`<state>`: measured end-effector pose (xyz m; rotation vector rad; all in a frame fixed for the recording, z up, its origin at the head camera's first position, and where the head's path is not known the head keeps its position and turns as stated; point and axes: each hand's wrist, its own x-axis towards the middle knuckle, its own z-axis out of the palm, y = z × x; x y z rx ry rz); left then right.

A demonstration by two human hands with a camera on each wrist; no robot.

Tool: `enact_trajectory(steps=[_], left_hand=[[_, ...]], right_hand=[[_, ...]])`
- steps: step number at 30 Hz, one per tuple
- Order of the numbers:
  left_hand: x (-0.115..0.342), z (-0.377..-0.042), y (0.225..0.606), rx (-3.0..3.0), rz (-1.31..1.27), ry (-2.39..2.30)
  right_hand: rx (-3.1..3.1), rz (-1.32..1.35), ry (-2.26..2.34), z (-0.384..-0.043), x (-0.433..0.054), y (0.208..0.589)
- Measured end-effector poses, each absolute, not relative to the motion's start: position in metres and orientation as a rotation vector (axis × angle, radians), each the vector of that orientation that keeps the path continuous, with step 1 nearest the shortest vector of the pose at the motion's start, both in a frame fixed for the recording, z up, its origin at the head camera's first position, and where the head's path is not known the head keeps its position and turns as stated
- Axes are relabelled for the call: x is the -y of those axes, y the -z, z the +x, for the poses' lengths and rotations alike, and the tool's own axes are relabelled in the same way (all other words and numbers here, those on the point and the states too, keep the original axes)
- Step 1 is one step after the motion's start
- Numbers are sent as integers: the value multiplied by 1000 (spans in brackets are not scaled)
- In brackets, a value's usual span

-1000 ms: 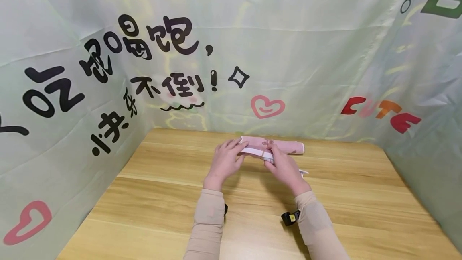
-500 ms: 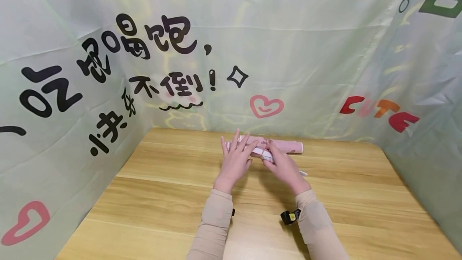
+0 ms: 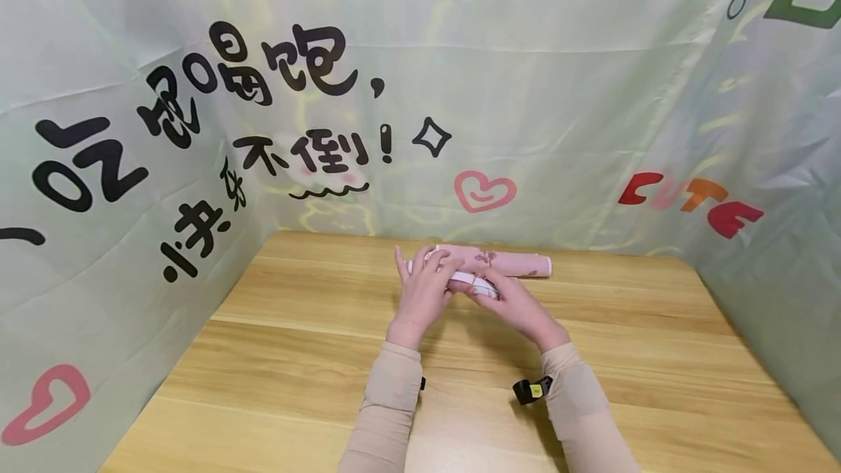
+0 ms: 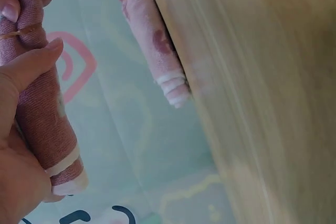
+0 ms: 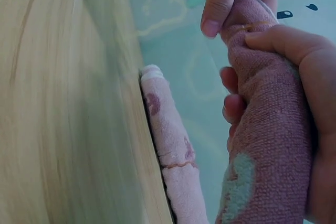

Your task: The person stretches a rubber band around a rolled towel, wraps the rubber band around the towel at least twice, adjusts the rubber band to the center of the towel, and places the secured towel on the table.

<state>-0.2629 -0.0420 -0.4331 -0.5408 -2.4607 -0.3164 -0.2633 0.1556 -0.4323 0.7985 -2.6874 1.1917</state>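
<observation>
A mauve towel (image 5: 273, 114), rolled into a tube with pale edges and a light patch, is held above the table by both hands. Around its middle runs a thin brown band (image 5: 257, 25). My left hand (image 3: 425, 290) grips the left part, its thumb lying along the roll near the band in the left wrist view. My right hand (image 3: 525, 312) holds the other part, with the thumb by the band and fingertips curled round the far side. Behind both hands lies a second rolled towel (image 3: 519, 263), pink with darker prints, banded as well.
The wooden table (image 3: 296, 385) runs back to a printed cloth backdrop (image 3: 558, 122), which also stands at both sides. The pink roll lies close to the table's rear edge. A black wrist camera (image 3: 531, 391) hangs inside the right forearm.
My left hand has shifted right along the mauve towel; its fingers spread, then bent over the roll again. My right hand stays on its part, turned slightly. The pink towel has not moved.
</observation>
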Motion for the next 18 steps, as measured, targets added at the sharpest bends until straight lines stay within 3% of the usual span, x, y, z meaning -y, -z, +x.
enact_trajectory(steps=[12, 18], left_hand=[[42, -261, 432, 2631, -419, 286], [43, -262, 432, 2665, -359, 297]], right_hand=[[2673, 806, -998, -267, -155, 436], [2366, 962, -843, -268, -147, 441]])
